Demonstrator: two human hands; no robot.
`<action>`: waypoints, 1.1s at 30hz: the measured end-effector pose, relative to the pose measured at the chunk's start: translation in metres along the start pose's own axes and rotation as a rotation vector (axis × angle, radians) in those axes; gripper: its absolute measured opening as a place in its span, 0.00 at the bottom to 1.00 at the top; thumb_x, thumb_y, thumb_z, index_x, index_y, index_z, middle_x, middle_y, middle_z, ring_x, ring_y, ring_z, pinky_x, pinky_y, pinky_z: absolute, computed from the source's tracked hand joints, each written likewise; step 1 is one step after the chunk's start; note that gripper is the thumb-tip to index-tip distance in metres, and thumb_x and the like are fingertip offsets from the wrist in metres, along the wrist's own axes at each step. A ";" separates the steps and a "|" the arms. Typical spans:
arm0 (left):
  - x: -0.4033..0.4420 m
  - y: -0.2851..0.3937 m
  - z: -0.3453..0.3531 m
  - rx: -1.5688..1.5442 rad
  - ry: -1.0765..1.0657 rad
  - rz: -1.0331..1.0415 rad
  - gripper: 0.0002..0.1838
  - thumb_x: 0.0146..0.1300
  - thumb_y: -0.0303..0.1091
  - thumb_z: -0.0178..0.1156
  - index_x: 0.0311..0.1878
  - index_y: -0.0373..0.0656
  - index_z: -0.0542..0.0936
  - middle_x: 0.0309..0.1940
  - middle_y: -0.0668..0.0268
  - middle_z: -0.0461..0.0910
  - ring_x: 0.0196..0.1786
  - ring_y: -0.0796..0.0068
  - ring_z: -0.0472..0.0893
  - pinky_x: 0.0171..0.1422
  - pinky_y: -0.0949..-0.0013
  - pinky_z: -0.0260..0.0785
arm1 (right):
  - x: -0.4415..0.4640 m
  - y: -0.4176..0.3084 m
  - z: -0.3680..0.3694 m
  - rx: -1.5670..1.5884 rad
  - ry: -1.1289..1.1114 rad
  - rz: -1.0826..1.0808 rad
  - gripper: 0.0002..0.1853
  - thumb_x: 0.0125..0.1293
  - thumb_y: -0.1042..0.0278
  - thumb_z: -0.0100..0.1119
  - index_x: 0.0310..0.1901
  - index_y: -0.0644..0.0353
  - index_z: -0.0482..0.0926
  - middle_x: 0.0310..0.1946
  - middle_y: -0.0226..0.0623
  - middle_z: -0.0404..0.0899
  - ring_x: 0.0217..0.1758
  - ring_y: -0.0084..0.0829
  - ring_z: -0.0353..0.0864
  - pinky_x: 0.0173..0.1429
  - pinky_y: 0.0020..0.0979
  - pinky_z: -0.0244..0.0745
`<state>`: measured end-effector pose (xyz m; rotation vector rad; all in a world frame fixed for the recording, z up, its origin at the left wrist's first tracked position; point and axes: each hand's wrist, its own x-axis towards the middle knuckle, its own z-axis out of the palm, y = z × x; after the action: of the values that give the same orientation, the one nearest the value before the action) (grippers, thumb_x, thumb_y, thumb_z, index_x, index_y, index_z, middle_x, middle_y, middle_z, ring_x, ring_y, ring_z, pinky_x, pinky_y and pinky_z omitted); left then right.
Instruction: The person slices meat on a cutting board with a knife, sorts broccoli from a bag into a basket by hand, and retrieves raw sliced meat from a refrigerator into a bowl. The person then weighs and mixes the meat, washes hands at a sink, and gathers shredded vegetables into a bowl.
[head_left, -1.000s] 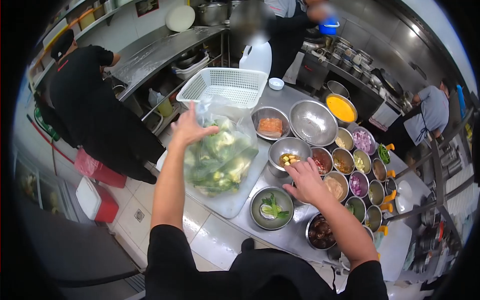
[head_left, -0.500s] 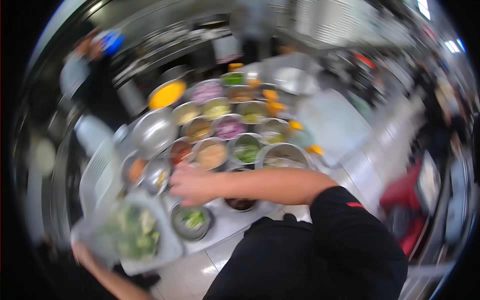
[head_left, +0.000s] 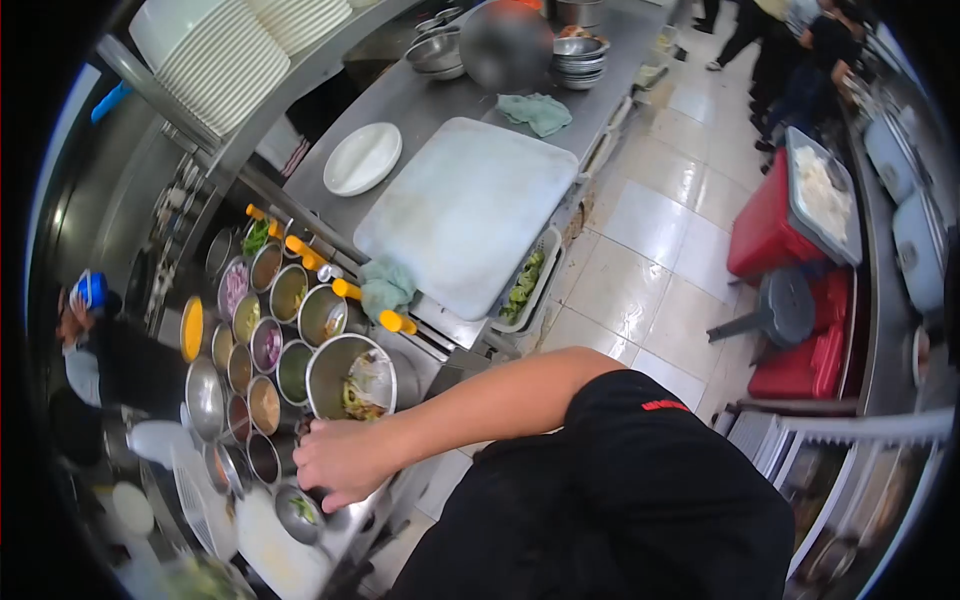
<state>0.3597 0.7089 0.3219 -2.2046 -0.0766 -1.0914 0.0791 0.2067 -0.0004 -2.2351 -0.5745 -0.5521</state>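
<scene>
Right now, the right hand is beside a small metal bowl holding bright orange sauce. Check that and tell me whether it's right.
Not quite: the small metal bowl holds green vegetable pieces, not bright orange sauce, as the head view shows. The right hand is beside it, as you say.

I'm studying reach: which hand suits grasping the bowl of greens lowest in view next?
Probably the right hand: it is near that metal bowl of greens; the left hand is out of view.
</scene>
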 end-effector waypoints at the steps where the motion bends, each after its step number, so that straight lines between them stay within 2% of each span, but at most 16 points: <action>1: -0.013 0.006 -0.030 -0.188 0.006 -0.019 0.17 0.66 0.35 0.53 0.52 0.40 0.82 0.53 0.54 0.81 0.56 0.53 0.79 0.62 0.54 0.69 | -0.024 0.001 -0.006 0.071 0.051 -0.006 0.21 0.54 0.50 0.68 0.43 0.57 0.81 0.39 0.37 0.78 0.48 0.42 0.78 0.51 0.42 0.68; 3: -0.037 0.024 -0.086 -0.558 -0.003 -0.061 0.17 0.66 0.35 0.52 0.54 0.39 0.81 0.53 0.53 0.81 0.56 0.54 0.80 0.62 0.54 0.70 | -0.064 -0.005 -0.035 0.257 -0.077 0.111 0.35 0.55 0.49 0.68 0.60 0.62 0.71 0.49 0.45 0.76 0.56 0.47 0.75 0.59 0.44 0.68; 6: -0.062 0.076 -0.171 -1.197 -0.112 -0.084 0.18 0.68 0.34 0.50 0.56 0.37 0.79 0.54 0.52 0.80 0.56 0.55 0.80 0.62 0.55 0.71 | -0.121 -0.015 -0.062 0.437 -0.014 0.229 0.50 0.56 0.47 0.69 0.72 0.68 0.55 0.64 0.57 0.66 0.67 0.51 0.68 0.69 0.43 0.64; 7: -0.064 0.090 -0.190 -1.492 -0.170 -0.113 0.18 0.68 0.34 0.50 0.56 0.36 0.78 0.54 0.52 0.80 0.56 0.56 0.80 0.62 0.56 0.72 | -0.135 -0.016 -0.063 0.474 0.020 0.244 0.63 0.55 0.45 0.72 0.75 0.70 0.36 0.72 0.62 0.51 0.75 0.50 0.57 0.74 0.42 0.63; 8: -0.064 0.102 -0.218 -1.845 -0.184 -0.138 0.18 0.69 0.34 0.50 0.57 0.35 0.78 0.55 0.52 0.80 0.56 0.56 0.80 0.62 0.56 0.72 | -0.146 -0.022 -0.071 0.564 0.076 0.314 0.64 0.55 0.46 0.73 0.75 0.69 0.34 0.73 0.61 0.51 0.76 0.48 0.58 0.73 0.42 0.63; 11: -0.063 0.155 -0.291 -2.040 -0.216 -0.103 0.19 0.70 0.34 0.48 0.59 0.33 0.76 0.55 0.51 0.79 0.55 0.58 0.81 0.62 0.57 0.74 | -0.171 -0.047 -0.112 1.002 0.133 0.573 0.71 0.50 0.49 0.79 0.75 0.67 0.27 0.73 0.57 0.52 0.74 0.42 0.61 0.71 0.41 0.67; 14: -0.060 0.224 -0.357 -2.205 -0.293 -0.025 0.20 0.72 0.34 0.47 0.61 0.32 0.74 0.56 0.51 0.79 0.55 0.59 0.81 0.61 0.57 0.75 | -0.201 -0.055 -0.133 1.068 0.335 0.482 0.69 0.49 0.52 0.79 0.75 0.71 0.32 0.73 0.58 0.54 0.64 0.41 0.73 0.67 0.35 0.69; 15: -0.059 0.250 -0.378 -2.255 -0.338 0.005 0.21 0.72 0.34 0.46 0.61 0.31 0.73 0.56 0.50 0.78 0.55 0.60 0.81 0.61 0.58 0.76 | -0.213 -0.058 -0.139 0.818 0.474 0.296 0.56 0.52 0.58 0.78 0.73 0.69 0.49 0.69 0.49 0.65 0.59 0.36 0.77 0.64 0.34 0.72; 17: -0.068 0.306 -0.413 -2.464 -0.467 0.211 0.20 0.74 0.34 0.47 0.62 0.32 0.73 0.56 0.56 0.79 0.57 0.65 0.79 0.63 0.63 0.72 | -0.248 -0.046 -0.146 0.819 0.393 0.354 0.44 0.55 0.61 0.75 0.68 0.67 0.61 0.63 0.44 0.72 0.58 0.33 0.77 0.64 0.35 0.72; 18: -0.086 0.342 -0.445 -2.260 -0.169 0.084 0.20 0.75 0.35 0.47 0.62 0.33 0.73 0.52 0.61 0.80 0.54 0.70 0.79 0.59 0.66 0.72 | -0.260 -0.041 -0.143 0.819 0.359 0.389 0.38 0.56 0.62 0.74 0.65 0.66 0.67 0.61 0.41 0.75 0.58 0.32 0.77 0.64 0.35 0.72; 21: -0.091 0.414 -0.482 -2.350 -0.448 0.206 0.13 0.74 0.36 0.46 0.49 0.39 0.78 0.41 0.68 0.79 0.43 0.77 0.77 0.49 0.69 0.70 | -0.286 -0.015 -0.158 1.128 0.538 0.539 0.27 0.59 0.66 0.71 0.59 0.63 0.76 0.53 0.36 0.81 0.58 0.30 0.77 0.65 0.36 0.71; 24: -0.110 0.475 -0.513 -2.416 -0.564 0.385 0.12 0.71 0.33 0.46 0.46 0.38 0.78 0.39 0.68 0.79 0.42 0.77 0.77 0.48 0.70 0.70 | -0.291 0.011 -0.187 1.240 0.815 0.636 0.35 0.63 0.66 0.67 0.69 0.60 0.63 0.65 0.36 0.70 0.66 0.31 0.69 0.68 0.36 0.67; 28: -0.108 0.534 -0.512 -2.399 -0.590 0.384 0.14 0.72 0.33 0.45 0.46 0.36 0.78 0.40 0.66 0.80 0.44 0.75 0.78 0.52 0.68 0.70 | -0.294 0.089 -0.226 1.277 0.785 0.753 0.36 0.67 0.60 0.62 0.72 0.63 0.57 0.59 0.43 0.73 0.64 0.38 0.71 0.67 0.37 0.70; 30: -0.117 0.559 -0.516 -2.373 -0.465 0.352 0.13 0.72 0.34 0.45 0.44 0.38 0.77 0.36 0.68 0.79 0.38 0.77 0.78 0.42 0.71 0.72 | -0.294 0.137 -0.221 0.779 1.088 1.040 0.42 0.65 0.51 0.63 0.71 0.68 0.55 0.63 0.56 0.67 0.67 0.45 0.69 0.67 0.43 0.70; 32: -0.133 0.583 -0.508 -2.412 -0.816 0.181 0.11 0.71 0.38 0.48 0.41 0.42 0.76 0.25 0.72 0.73 0.21 0.82 0.71 0.20 0.74 0.62 | -0.291 0.138 -0.229 0.115 1.170 1.074 0.46 0.63 0.49 0.65 0.71 0.69 0.53 0.67 0.60 0.60 0.68 0.44 0.68 0.63 0.45 0.73; 33: -0.139 0.606 -0.494 -2.413 -0.913 0.128 0.11 0.71 0.40 0.49 0.40 0.43 0.76 0.20 0.73 0.69 0.16 0.83 0.67 0.14 0.75 0.57 | -0.291 0.138 -0.221 0.103 1.006 0.980 0.52 0.59 0.42 0.66 0.74 0.66 0.50 0.72 0.66 0.47 0.74 0.55 0.57 0.71 0.49 0.63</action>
<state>0.1299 -0.0197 0.1054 -4.0966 1.7831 0.9762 -0.1247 -0.1116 -0.0979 -1.5505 0.9215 -0.9285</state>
